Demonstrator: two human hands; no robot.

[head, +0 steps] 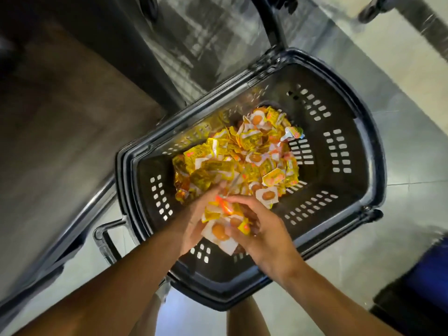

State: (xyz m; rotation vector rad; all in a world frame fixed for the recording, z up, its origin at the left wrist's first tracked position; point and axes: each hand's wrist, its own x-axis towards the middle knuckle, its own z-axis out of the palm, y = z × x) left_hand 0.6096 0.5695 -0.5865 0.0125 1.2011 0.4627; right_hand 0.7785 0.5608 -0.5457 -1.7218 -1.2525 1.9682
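A black plastic shopping basket (339,151) stands on the floor below me. A heap of small yellow and white snack packets (242,154), each showing a brown egg, fills its bottom. My left hand (194,221) and my right hand (264,234) are cupped together over the basket's near end. Between them they hold a bunch of the same packets (223,226). Fingers of both hands curl round the bunch, and parts of it are hidden behind them.
A dark shelf unit (60,117) with a metal rail along its base runs along the left. The basket's black pull handle (269,23) rises at the top. Pale glossy floor tiles (400,226) lie around, and a blue and dark object (424,287) sits at the right edge.
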